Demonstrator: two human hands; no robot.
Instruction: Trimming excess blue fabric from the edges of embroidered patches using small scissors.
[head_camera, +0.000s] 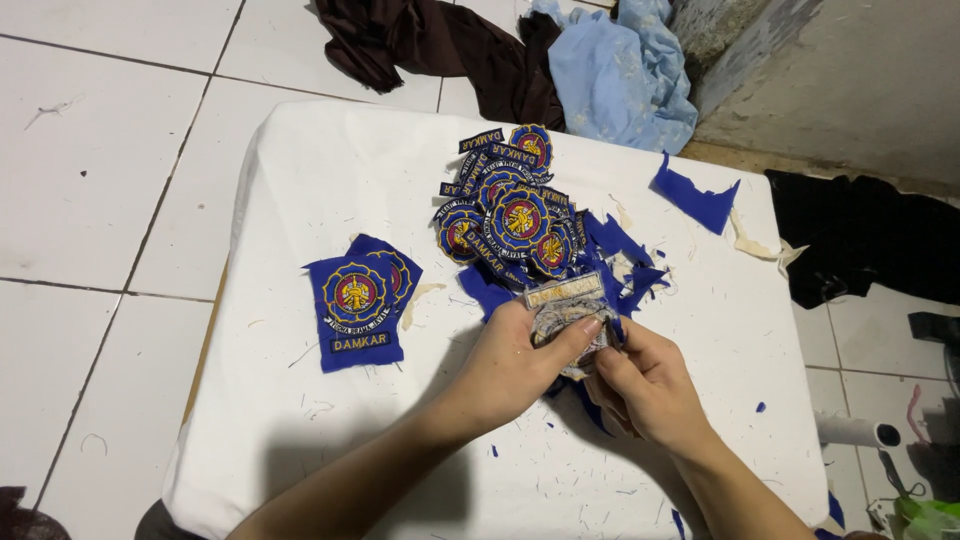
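Note:
My left hand (510, 360) and my right hand (645, 385) both grip one embroidered patch (568, 305), held back side up just above a white-covered table (330, 170); the right hand's grip is partly hidden. Just beyond my hands lies a pile of cut round blue, red and yellow patches (510, 205). To the left lies a small stack of uncut patches on blue square cloth (358, 300). Blue fabric offcuts (625, 260) lie scattered around the pile and under my hands.
A larger blue scrap (700, 198) lies at the table's far right. Dark brown cloth (440, 45) and light blue cloth (620, 75) lie on the tiled floor beyond the table. Black fabric (860, 240) and a white roll (855, 430) are at right.

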